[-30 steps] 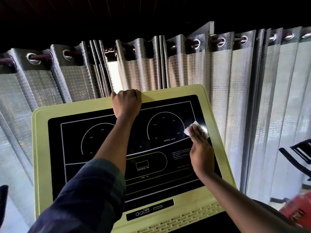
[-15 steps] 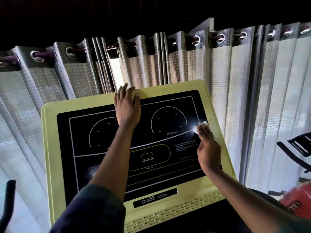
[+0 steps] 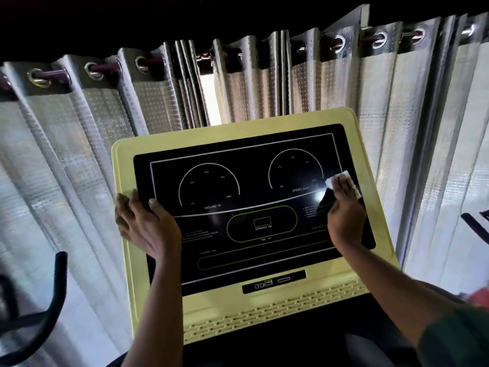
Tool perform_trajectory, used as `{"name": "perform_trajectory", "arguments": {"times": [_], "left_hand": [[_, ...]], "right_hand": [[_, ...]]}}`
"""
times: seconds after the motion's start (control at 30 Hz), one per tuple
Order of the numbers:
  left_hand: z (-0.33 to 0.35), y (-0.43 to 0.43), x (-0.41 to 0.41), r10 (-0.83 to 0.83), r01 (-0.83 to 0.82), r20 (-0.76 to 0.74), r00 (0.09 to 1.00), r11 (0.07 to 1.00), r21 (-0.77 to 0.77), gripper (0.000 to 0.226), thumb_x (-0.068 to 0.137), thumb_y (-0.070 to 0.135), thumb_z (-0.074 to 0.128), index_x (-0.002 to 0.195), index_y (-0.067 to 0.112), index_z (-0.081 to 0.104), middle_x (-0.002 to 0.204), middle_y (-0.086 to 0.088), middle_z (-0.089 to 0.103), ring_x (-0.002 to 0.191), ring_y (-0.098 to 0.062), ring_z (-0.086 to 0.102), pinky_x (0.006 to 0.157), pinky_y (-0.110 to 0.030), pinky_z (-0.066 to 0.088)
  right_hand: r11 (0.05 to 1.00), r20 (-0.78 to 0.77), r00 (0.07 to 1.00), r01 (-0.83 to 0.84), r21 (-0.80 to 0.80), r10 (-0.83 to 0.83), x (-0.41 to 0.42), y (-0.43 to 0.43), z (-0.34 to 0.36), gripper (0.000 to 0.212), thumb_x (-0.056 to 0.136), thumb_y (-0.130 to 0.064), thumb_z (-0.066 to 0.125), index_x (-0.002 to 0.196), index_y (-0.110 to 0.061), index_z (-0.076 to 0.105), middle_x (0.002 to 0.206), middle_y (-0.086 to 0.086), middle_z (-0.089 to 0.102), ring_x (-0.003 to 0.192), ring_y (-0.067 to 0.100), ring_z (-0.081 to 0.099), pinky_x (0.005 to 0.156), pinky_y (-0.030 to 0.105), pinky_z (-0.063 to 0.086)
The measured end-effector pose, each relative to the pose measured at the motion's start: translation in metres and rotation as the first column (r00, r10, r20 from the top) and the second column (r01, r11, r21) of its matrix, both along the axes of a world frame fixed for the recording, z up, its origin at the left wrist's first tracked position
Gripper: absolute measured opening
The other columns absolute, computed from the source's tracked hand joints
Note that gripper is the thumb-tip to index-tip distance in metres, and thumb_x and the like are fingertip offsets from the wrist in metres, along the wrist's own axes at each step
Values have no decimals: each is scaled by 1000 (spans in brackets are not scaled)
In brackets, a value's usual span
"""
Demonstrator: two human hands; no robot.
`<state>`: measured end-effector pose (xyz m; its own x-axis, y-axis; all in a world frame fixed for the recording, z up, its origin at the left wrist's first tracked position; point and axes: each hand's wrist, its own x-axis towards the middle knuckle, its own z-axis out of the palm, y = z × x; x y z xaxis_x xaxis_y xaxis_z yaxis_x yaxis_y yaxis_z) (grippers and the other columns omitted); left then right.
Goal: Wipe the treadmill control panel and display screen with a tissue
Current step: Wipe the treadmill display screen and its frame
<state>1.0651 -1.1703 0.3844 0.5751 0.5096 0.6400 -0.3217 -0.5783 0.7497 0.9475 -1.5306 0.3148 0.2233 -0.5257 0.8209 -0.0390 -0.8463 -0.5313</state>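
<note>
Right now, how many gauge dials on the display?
2: the incline dial on the display screen's left half, the speed dial on its right, just left of the tissue. None seems hidden.

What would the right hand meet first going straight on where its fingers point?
Right hand presses the tissue on the black screen, fingers aimed up the panel. Ahead lies more bare screen, then probably the yellow frame's top rim.

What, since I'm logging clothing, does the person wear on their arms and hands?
The left hand and right hand are bare: no gloves, rings or watch visible. Both forearms are uncovered. A dark green sleeve shows at the right elbow, its pattern blurred; no left sleeve is in view.
</note>
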Motion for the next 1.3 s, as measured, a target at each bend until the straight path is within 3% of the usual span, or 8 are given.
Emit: {"name": "perform_trajectory", "arguments": {"times": [0.17, 0.27, 0.47, 0.57, 0.73, 0.93, 1.13, 1.3], "left_hand": [[-1, 25, 5, -18, 18, -10, 1000, 999, -37, 47, 97, 28, 44, 139, 9, 49, 143, -10, 50, 129, -31, 42, 102, -44, 33], [-1, 40, 11, -41, 21, -159, 987, 992, -124, 43, 103, 33, 34, 124, 4, 57, 122, -29, 60, 113, -47, 52, 91, -50, 39], [-7, 64, 10, -84, 67, -306, 948, 995, -67, 74, 102, 55, 16, 117, 1, 65, 115, -35, 61, 107, -52, 54, 91, -54, 43], [-13, 70, 10, -117, 106, -297, 948, 993, -54, 82, 101, 59, 11, 112, -1, 66, 110, -36, 62, 103, -51, 56, 87, -53, 44], [-16, 66, 7, -105, 98, -246, 964, 994, -40, 81, 103, 54, 9, 108, -4, 66, 107, -36, 63, 100, -51, 57, 84, -51, 45], [-16, 66, 7, -101, 96, -249, 963, 995, -32, 82, 102, 56, 8, 110, 0, 67, 104, -34, 64, 97, -50, 59, 83, -52, 47], [-17, 66, 6, -105, 102, -241, 965, 994, -27, 80, 102, 55, 8, 116, 1, 66, 107, -33, 64, 101, -50, 58, 86, -53, 46], [-15, 69, 5, -154, 153, -239, 959, 988, -23, 75, 105, 51, 11, 121, -1, 63, 112, -33, 63, 105, -49, 56, 87, -52, 43]], "right_hand": [[996, 13, 1000, 19, 87, -20, 5, 23, 6, 55, 94, 13, 44, 143, -10, 53, 149, 10, 50, 141, 22, 42, 116, 36, 37], [1000, -23, 1000, 16, 25, -16, -3, 55, -16, 58, 92, 11, 49, 144, -14, 52, 148, 8, 51, 139, 22, 45, 113, 33, 37], [997, -15, 999, -32, 74, 33, 7, 24, 20, 54, 92, 16, 46, 138, -8, 58, 144, 11, 54, 139, 24, 46, 115, 37, 39], [995, -13, 1000, -13, 102, 14, 11, 60, 12, 51, 93, 11, 45, 140, -7, 55, 144, 14, 53, 137, 27, 49, 114, 34, 38], [984, -100, 985, -148, -97, 138, 3, 80, -11, 59, 90, 10, 52, 144, -13, 50, 148, 7, 50, 139, 23, 46, 108, 42, 48], [996, -50, 998, -34, 83, 38, 22, 71, 23, 55, 93, 13, 47, 142, -10, 54, 148, 9, 50, 140, 20, 44, 111, 39, 45], [973, -117, 977, -192, -129, 177, 17, 123, -11, 57, 90, 11, 52, 143, -11, 51, 148, 5, 50, 139, 20, 44, 109, 40, 47], [993, -38, 994, -104, 62, 106, 36, 105, 33, 58, 91, 14, 49, 143, -10, 52, 151, 8, 47, 142, 18, 40, 111, 41, 46]]}}
